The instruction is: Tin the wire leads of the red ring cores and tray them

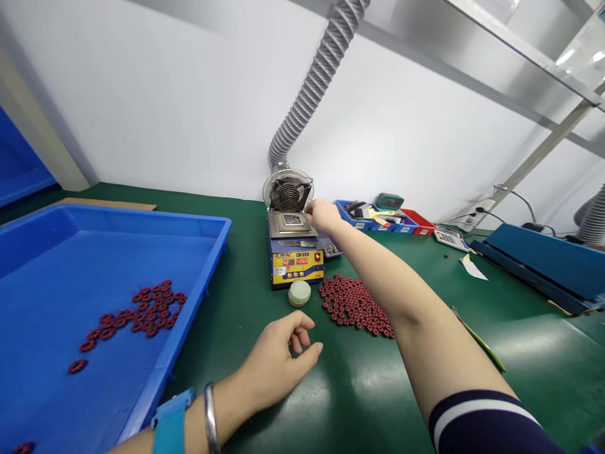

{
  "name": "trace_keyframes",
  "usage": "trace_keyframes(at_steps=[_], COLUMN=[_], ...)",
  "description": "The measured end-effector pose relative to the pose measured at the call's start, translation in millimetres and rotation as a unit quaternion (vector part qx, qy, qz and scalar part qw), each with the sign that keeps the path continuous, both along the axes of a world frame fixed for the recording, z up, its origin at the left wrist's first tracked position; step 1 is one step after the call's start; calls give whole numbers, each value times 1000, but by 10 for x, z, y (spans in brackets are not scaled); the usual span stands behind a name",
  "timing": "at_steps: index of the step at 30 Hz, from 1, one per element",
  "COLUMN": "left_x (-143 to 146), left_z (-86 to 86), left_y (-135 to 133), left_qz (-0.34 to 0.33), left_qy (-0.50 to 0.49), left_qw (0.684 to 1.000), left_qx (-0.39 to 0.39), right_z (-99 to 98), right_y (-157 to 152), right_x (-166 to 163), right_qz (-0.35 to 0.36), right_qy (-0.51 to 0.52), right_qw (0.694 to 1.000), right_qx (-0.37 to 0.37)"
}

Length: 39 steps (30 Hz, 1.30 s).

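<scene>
My right hand reaches far forward to the blue and yellow solder pot. Its fingers are pinched at the pot's top right edge, beside the small fan; what they hold is hidden. My left hand rests on the green table with its fingers loosely curled and nothing in it. It lies just in front of a small round pale puck. A pile of red wound ring cores lies on the table between my two arms.
A large blue tray at the left holds several more red cores. A grey ribbed duct rises behind the fan. Small blue and red bins, a calculator and a flat blue case sit at the right.
</scene>
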<state>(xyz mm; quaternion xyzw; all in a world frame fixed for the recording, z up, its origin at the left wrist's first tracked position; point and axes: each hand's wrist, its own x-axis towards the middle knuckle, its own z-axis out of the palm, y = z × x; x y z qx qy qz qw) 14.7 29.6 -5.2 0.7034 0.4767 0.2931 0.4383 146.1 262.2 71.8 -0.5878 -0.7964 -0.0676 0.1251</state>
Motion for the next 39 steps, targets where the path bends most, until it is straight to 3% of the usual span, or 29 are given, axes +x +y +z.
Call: trace_keyframes(at_steps=[13, 18, 23, 28, 30, 33, 35, 37, 39], left_x=[16, 7, -10, 5, 9, 5, 1, 0, -2], left_z=[-30, -29, -24, 10, 33, 79, 106, 105, 63], left_y=[0, 10, 28, 58, 78, 87, 64, 22, -14], left_qz=[-3, -3, 7, 24, 45, 75, 79, 70, 63], left_qy=[0, -4, -21, -70, -109, -185, -215, -216, -196], left_qw=[1000, 1000, 1000, 997, 993, 978, 970, 969, 973], left_qx=[2, 6, 7, -15, -32, -59, -80, -95, -101], right_z=[-89, -65, 53, 32, -42, -215, -359, -514, -665], right_y=[64, 59, -58, -494, -764, -1252, -1615, -1962, -2235], right_x=[-123, -98, -5, 143, 194, 245, 264, 274, 279], right_qz=[-4, 0, 30, 86, 115, 147, 147, 148, 166], right_qy=[-41, 15, 138, 281, 397, 567, 613, 624, 574], right_qw=[999, 1000, 990, 952, 899, 775, 736, 740, 796], right_qx=[-14, -15, -22, -83, -145, -237, -245, -203, -98])
